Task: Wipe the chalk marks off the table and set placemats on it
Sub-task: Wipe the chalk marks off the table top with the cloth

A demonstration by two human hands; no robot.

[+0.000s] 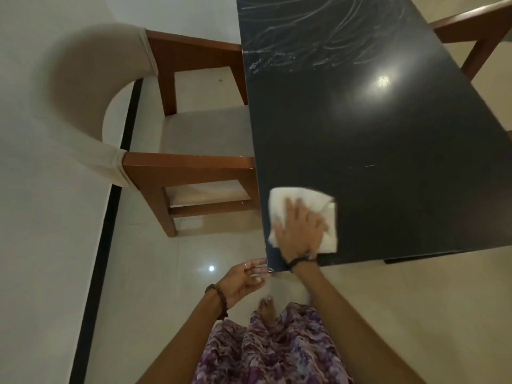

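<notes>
Black table (388, 134), chalk marks (318, 42) far end, chair (194, 128) alongside

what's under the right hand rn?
The right hand presses flat on a white cloth, spread on the black table by its near left corner. Any chalk beneath the cloth is hidden; chalk marks show at the far end.

Home dining rm: dark table (388, 151) w/ padded wooden chairs (194, 134) on glossy tiled floor (194, 261).
</notes>
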